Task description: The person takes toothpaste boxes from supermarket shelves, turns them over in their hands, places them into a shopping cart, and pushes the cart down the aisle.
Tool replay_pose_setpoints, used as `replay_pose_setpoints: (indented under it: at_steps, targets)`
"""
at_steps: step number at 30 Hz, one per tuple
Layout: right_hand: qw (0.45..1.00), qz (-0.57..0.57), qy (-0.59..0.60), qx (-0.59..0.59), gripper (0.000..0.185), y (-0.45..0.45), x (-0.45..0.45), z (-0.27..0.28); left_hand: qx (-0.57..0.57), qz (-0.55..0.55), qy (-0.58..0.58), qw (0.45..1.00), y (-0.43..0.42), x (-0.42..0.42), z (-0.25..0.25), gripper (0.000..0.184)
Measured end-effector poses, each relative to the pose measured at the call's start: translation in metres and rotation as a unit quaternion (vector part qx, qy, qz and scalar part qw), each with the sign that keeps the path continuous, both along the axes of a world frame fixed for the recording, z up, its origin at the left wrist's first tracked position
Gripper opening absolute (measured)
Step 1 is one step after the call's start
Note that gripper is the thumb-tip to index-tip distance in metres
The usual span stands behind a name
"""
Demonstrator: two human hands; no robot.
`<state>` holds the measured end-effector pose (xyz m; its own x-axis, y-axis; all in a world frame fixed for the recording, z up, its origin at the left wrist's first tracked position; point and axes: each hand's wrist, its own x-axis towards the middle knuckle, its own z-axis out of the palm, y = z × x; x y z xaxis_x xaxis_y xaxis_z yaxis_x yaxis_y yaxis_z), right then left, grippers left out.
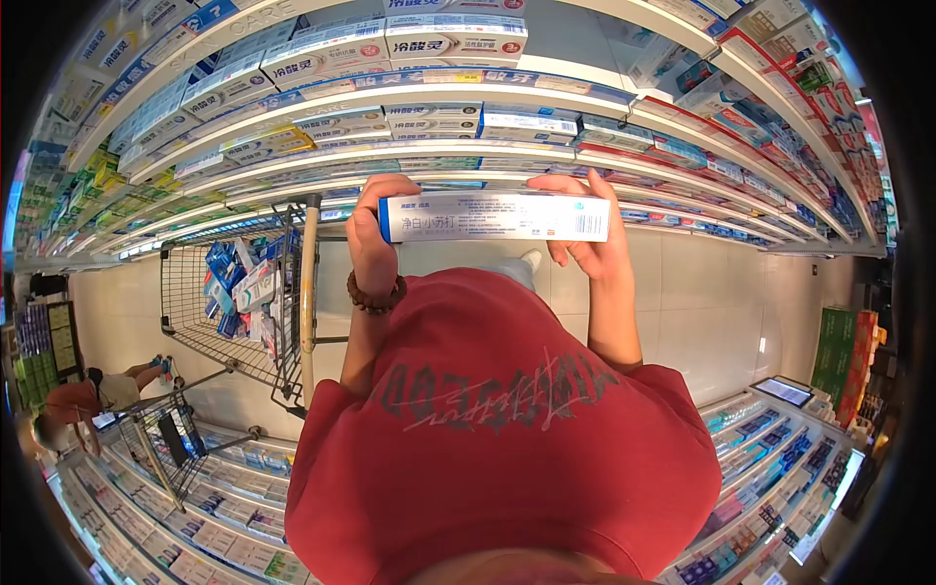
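Note:
A long white toothpaste box (492, 217) with a blue left end is held level in front of my chest, printed side facing up. My left hand (375, 224), with a brown bead bracelet at the wrist, grips its blue end. At the other end my right hand (597, 249) holds the box, thumb and fingers around its edges. Just beyond the box run shelves stacked with toothpaste boxes (327, 60).
A wire shopping cart (185, 255) with a pile of boxes (249, 283) stands at my left. Farther left another person (78, 402) is by a second cart (161, 439). Low display shelves (760, 468) lie behind me, with a screen (783, 392) at right.

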<state>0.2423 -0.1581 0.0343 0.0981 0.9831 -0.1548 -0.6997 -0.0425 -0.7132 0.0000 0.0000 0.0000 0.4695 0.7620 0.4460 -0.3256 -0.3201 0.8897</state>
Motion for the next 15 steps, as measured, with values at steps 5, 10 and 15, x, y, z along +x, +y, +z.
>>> replay_pose_setpoints:
  at_steps: [5, 10, 15]
  targets:
    - [0.999, -0.005, -0.045, -0.011, 0.066, -0.002, -0.010, -0.003, 0.002, 0.018, 0.006, 1.000, -0.006, -0.011, -0.002, 0.073]
    - [0.999, -0.017, -0.046, -0.003, 0.064, 0.001, -0.018, -0.005, 0.030, 0.036, -0.018, 0.999, -0.004, -0.014, 0.000, 0.075]
    - [0.998, -0.016, -0.064, 0.010, 0.063, 0.001, -0.027, -0.002, 0.030, 0.040, -0.019, 0.999, -0.001, -0.021, -0.002, 0.075]
